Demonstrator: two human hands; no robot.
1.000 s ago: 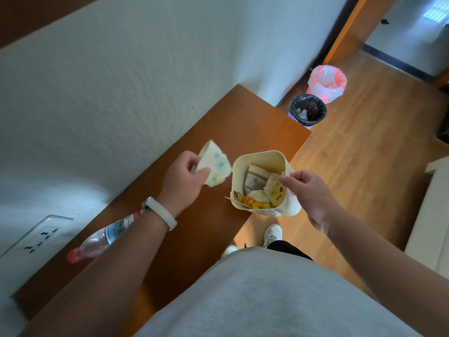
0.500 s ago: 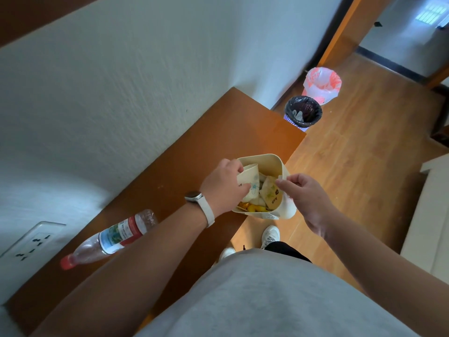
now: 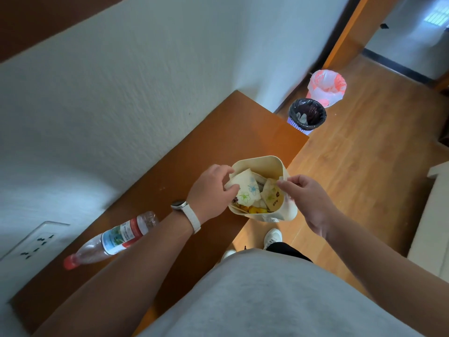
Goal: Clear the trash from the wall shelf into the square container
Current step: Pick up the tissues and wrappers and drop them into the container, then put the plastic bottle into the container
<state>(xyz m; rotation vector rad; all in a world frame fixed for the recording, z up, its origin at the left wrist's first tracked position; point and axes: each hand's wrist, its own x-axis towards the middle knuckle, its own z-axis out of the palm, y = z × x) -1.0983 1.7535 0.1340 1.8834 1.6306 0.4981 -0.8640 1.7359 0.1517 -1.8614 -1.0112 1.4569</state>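
Observation:
A cream square container (image 3: 267, 164) sits at the front edge of the brown wall shelf (image 3: 218, 142), filled with wrappers and food scraps. My left hand (image 3: 211, 190) is at its left rim, fingers pinched on a white floral tissue pack (image 3: 245, 190) that lies inside the container. My right hand (image 3: 306, 198) grips the container's right rim between thumb and fingers. A plastic water bottle (image 3: 114, 239) with a red cap lies on its side on the shelf, to the left of my left forearm.
A wall socket (image 3: 36, 242) sits on the white wall at the left. On the wooden floor beyond the shelf's end stand a black-lined bin (image 3: 306, 115) and a pink-lined bin (image 3: 326, 86). A white piece of furniture (image 3: 432, 227) borders the right.
My left hand carried the floral tissue pack from above the shelf rightward into the container and now presses it in. My right hand stayed on the rim.

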